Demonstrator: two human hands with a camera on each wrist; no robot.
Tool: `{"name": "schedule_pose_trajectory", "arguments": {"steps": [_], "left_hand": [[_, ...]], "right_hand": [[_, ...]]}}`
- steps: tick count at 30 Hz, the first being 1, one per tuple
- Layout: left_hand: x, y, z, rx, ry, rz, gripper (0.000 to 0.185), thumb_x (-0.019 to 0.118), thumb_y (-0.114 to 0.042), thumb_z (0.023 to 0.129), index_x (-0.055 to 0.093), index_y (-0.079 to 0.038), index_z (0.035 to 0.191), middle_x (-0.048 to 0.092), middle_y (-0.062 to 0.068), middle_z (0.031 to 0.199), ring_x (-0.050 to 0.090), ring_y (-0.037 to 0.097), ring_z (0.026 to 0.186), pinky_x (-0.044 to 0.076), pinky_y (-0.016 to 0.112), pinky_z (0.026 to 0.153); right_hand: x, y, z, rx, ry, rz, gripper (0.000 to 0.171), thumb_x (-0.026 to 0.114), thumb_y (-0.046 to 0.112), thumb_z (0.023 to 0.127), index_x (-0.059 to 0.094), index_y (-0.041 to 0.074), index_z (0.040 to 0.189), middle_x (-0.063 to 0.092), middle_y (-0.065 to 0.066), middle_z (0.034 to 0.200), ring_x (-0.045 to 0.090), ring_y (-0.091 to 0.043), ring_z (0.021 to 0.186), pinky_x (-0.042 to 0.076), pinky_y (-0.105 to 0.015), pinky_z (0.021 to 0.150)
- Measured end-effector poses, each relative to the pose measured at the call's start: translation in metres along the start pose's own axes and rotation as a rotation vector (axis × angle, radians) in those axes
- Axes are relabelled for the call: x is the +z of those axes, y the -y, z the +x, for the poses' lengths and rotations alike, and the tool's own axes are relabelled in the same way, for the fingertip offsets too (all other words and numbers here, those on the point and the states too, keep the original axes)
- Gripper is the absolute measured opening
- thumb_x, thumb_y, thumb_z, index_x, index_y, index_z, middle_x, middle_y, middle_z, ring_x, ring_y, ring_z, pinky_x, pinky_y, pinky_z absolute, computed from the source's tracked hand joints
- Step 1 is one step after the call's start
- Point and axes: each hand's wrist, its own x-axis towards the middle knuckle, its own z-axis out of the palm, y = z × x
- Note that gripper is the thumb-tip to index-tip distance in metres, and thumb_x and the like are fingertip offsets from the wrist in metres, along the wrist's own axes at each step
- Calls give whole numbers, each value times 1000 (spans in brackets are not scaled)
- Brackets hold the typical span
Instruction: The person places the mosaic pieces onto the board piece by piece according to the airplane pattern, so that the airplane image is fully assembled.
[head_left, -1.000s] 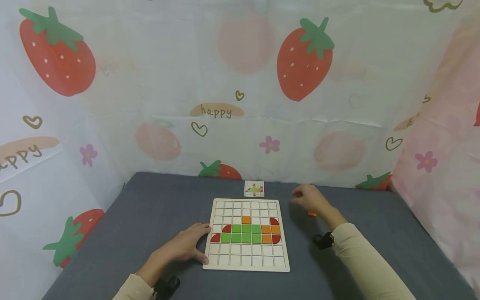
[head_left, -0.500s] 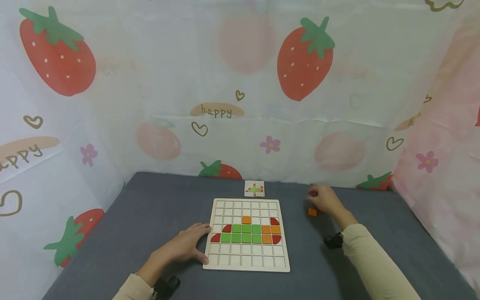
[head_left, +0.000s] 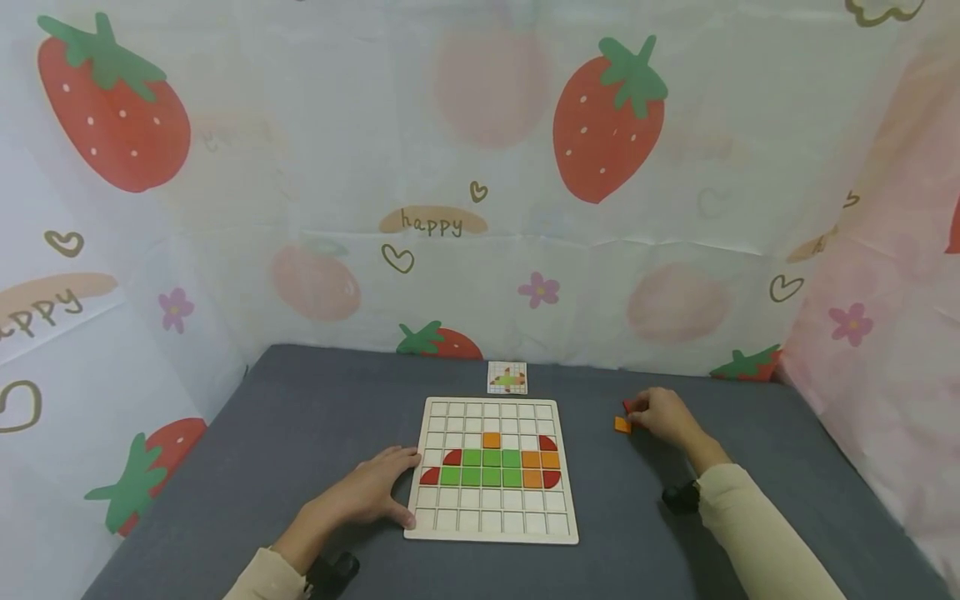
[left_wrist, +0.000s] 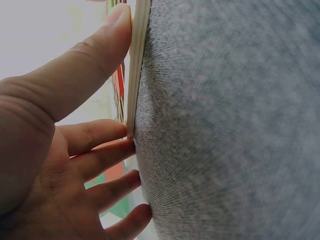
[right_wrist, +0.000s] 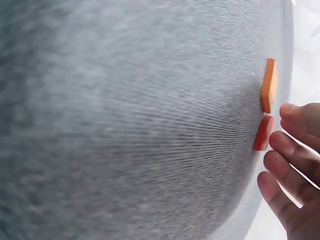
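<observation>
A square wooden grid board (head_left: 491, 500) lies on the dark grey table, with green, orange and red tiles in several of its cells. My left hand (head_left: 367, 492) rests at the board's left edge; in the left wrist view the thumb and the straight fingers touch the board's side (left_wrist: 136, 75). To the right of the board are a loose orange square tile (head_left: 622, 425) and a red tile (head_left: 627, 406). My right hand (head_left: 667, 417) is at the red tile. In the right wrist view its thumb and fingers stand apart beside the red tile (right_wrist: 264, 133), not pinching it.
A small pattern card (head_left: 507, 377) lies behind the board, close to the back cloth. The strawberry-printed cloth (head_left: 465, 283) hangs around the back and sides of the table (head_left: 315, 417).
My right hand has moved right and then down to the loose tiles, and the red tile now shows beside its fingers. My left hand has stayed on the board's edge.
</observation>
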Motion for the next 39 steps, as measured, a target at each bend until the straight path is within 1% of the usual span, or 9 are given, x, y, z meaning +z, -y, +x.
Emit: {"name": "schedule_pose_trajectory", "arguments": {"steps": [3, 5, 10, 13, 19, 24, 29, 33, 39], "left_hand": [[0, 0, 0, -1, -1, 0, 87, 80, -37, 60, 44, -7, 133, 38, 10, 143, 27, 34, 135, 24, 62, 101], [-1, 0, -1, 3, -2, 3, 87, 80, -37, 60, 44, -7, 133, 38, 10, 142, 27, 34, 135, 24, 62, 101], [-1, 1, 0, 11, -4, 8, 87, 79, -38, 60, 43, -7, 134, 38, 10, 142, 26, 35, 135, 24, 62, 100], [-1, 2, 0, 20, -7, 12, 88, 79, -38, 60, 43, -7, 134, 38, 11, 142, 26, 35, 135, 24, 62, 100], [1, 4, -1, 45, -1, 22, 88, 79, -40, 61, 43, -6, 134, 38, 11, 142, 26, 36, 135, 25, 62, 100], [1, 4, -1, 38, 0, 19, 88, 79, -39, 61, 43, -6, 134, 38, 11, 142, 26, 36, 135, 25, 62, 100], [1, 3, -1, 24, -2, 5, 88, 79, -39, 61, 43, -8, 134, 37, 10, 143, 26, 35, 136, 24, 62, 100], [1, 3, -1, 9, 9, -4, 88, 78, -40, 61, 42, -9, 135, 37, 10, 143, 25, 34, 136, 23, 63, 101], [-1, 2, -2, 9, 9, -11, 88, 78, -39, 61, 42, -8, 135, 36, 12, 143, 25, 35, 136, 23, 63, 100]], "right_hand": [[3, -2, -1, 7, 9, 7, 19, 62, 12, 83, 66, -1, 97, 64, -15, 95, 60, -19, 77, 49, -32, 62], [4, -3, -1, 8, 9, 13, 18, 62, 11, 83, 67, 0, 97, 64, -15, 96, 60, -20, 78, 49, -32, 62], [6, -4, 1, 9, -36, 12, 20, 59, 11, 85, 66, -1, 100, 61, -18, 100, 60, -23, 80, 50, -34, 64], [8, -3, 3, 18, -68, 10, 22, 59, 13, 86, 66, 0, 101, 60, -18, 101, 59, -25, 82, 50, -36, 66], [13, -1, 8, 58, -85, -12, 23, 60, 16, 85, 67, 1, 100, 60, -18, 100, 58, -27, 83, 50, -38, 68], [13, 1, 13, 103, -93, -45, 22, 60, 15, 85, 67, -1, 98, 66, -18, 95, 61, -25, 76, 50, -36, 64], [12, 2, 13, 135, -82, -51, 23, 60, 15, 85, 67, -3, 97, 66, -18, 91, 59, -23, 72, 49, -33, 60], [12, 3, 15, 137, -74, -48, 23, 60, 15, 85, 67, -4, 97, 66, -18, 90, 59, -21, 70, 48, -31, 58], [15, 2, 20, 127, -82, -48, 21, 60, 13, 84, 67, -4, 94, 67, -18, 88, 59, -19, 66, 47, -29, 55]]}}
